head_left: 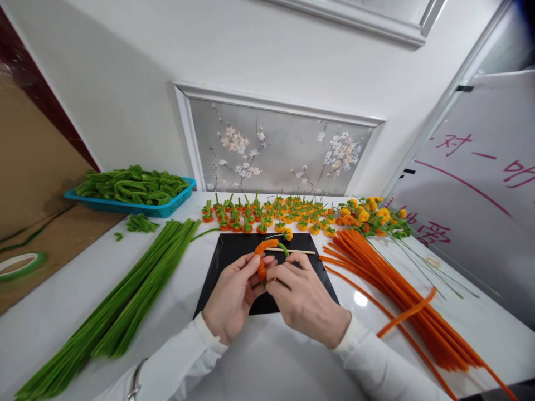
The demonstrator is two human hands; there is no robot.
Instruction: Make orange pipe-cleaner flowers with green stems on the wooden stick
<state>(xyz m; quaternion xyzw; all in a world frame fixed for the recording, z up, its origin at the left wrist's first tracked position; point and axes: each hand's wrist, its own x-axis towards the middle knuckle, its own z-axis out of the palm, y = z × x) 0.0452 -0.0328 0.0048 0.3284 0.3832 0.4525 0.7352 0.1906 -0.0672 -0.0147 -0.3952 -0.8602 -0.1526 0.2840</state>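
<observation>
In the head view, my left hand (234, 295) is closed on a coiled orange pipe cleaner (262, 257), bent into an arc over the black mat (217, 267). A green pipe cleaner (285, 249) comes out of the coil's upper end and curves down to my right hand (301, 295). The fingers of that hand are pinched on it close beside the coil, and they hide part of it. Behind my fingers, a thin pale stick (298, 252) lies across the mat. Just past it is a small yellow flower (287, 234) with a green stem.
Long green pipe cleaners (125, 306) lie in a bundle at left, orange pipe cleaners (397, 295) at right. Rows of orange and yellow flower heads (267, 214) line the back. A blue basket (167, 209) holds green pieces. Finished-looking yellow flowers (368, 214) lie back right.
</observation>
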